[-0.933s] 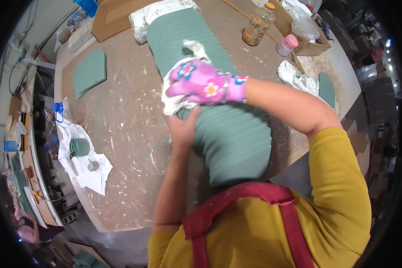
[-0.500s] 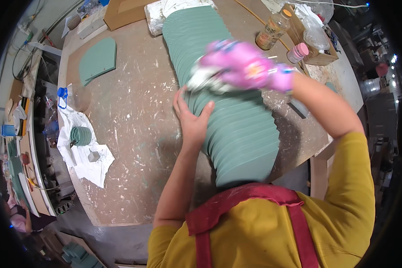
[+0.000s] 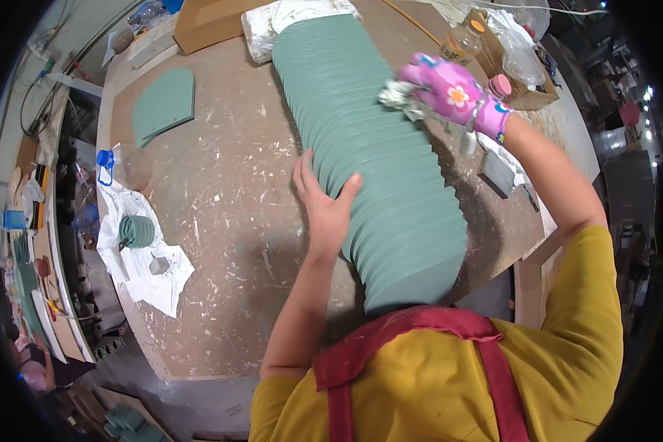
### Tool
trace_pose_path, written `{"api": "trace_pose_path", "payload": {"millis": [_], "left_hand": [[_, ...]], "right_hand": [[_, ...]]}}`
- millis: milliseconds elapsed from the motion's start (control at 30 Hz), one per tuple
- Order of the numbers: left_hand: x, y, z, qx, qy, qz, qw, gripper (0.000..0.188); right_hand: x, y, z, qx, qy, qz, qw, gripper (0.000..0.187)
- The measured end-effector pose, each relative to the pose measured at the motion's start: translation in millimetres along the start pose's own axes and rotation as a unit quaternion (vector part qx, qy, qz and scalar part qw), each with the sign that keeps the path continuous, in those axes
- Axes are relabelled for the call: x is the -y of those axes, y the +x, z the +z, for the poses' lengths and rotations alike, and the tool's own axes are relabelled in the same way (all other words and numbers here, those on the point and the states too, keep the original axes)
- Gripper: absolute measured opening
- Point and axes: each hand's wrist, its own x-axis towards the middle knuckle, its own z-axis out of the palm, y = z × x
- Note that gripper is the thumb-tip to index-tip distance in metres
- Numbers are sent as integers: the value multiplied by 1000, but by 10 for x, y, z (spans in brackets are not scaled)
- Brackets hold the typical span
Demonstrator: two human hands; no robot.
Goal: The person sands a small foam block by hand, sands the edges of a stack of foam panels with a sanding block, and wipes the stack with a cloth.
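Observation:
A long row of overlapping green sheets (image 3: 376,162) with rounded edges lies fanned out from the far side of the table down to my body. My bare left hand (image 3: 326,210) rests against its left edge, thumb spread over the top and fingers along the side. In a pink flowered glove, my right hand (image 3: 457,92) grips a crumpled white cloth (image 3: 401,96) at the row's right edge. The glove's fingers are curled around the cloth and partly hidden.
A single green sheet (image 3: 166,107) lies at the left. Nearer, a white cloth (image 3: 158,291) bears a small green roll (image 3: 135,230). To the right stand a bottle (image 3: 462,43), a pink-capped jar (image 3: 499,86) and a grey block (image 3: 496,174). A cardboard box (image 3: 206,26) sits at the back.
My right hand has swept right with the white cloth, from the middle of the row to its right edge. My left hand stays at the left edge, nearly in place.

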Motion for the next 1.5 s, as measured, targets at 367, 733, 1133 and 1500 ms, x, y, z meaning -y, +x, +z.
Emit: {"api": "trace_pose_path", "payload": {"millis": [367, 733, 1133, 1500], "left_hand": [[51, -1, 46, 7, -45, -1, 999, 83], [163, 18, 26, 5, -13, 8, 1000, 83], [-31, 15, -28, 19, 19, 15, 1000, 84], [-1, 618, -27, 122, -151, -79, 978, 80]], "right_hand": [[239, 116, 268, -89, 179, -64, 978, 42], [697, 408, -86, -44, 269, -138, 952, 24], [-515, -310, 194, -6, 145, 26, 989, 27], [736, 752, 441, -121, 166, -222, 953, 36]]}}
